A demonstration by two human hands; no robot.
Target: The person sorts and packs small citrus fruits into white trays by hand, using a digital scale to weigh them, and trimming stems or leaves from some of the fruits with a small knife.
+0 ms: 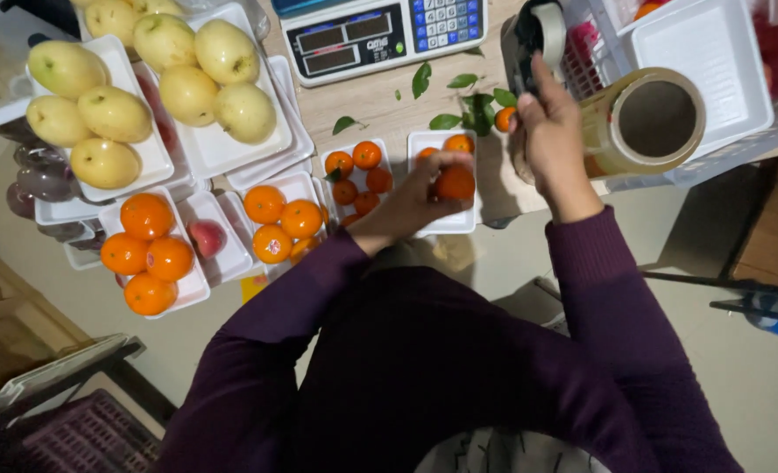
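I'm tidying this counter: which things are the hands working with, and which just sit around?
In use: left hand, small orange, white tray, right hand, film roll.
Lying about: scale, pears, loose leaves, big oranges.

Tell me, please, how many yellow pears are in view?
9 yellow pears: four on the left white tray, five on the tray beside it, some cut by the top edge; others may be hidden.

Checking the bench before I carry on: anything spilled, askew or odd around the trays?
Loose green leaves lie scattered on the wooden tabletop between the grey weighing scale and the white foam tray where the left hand holds a small orange mandarin. Nothing looks spilled or damaged.
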